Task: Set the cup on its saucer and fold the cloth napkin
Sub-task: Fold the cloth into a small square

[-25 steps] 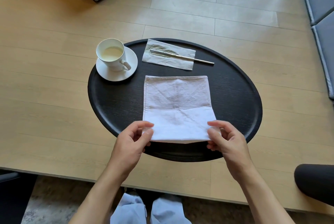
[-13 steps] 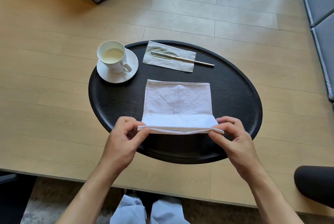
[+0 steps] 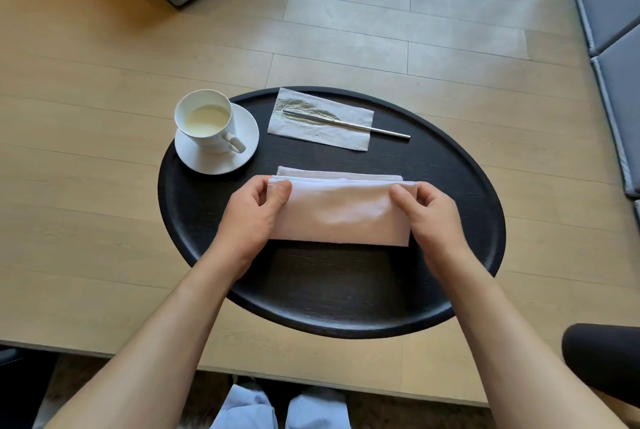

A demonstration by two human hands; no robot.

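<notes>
A pale wooden surface (image 3: 86, 220) carries a black oval tray (image 3: 346, 290), with grey cushions off to the right. Nearest on the tray, the cloth napkin (image 3: 341, 212) lies doubled over, its folded edge toward the person. The left hand (image 3: 251, 217) pinches the upper layer's far left corner and the right hand (image 3: 433, 217) pinches its far right corner, both closed on the cloth. A strip of the lower layer shows beyond the top edge, so to fold well the corners should go forward until the edges meet, then be pressed flat and the crease smoothed. Farther off, the cup (image 3: 207, 122) already stands on its saucer (image 3: 242, 158), beside a utensil (image 3: 349, 123) on a paper napkin (image 3: 320, 137).
</notes>
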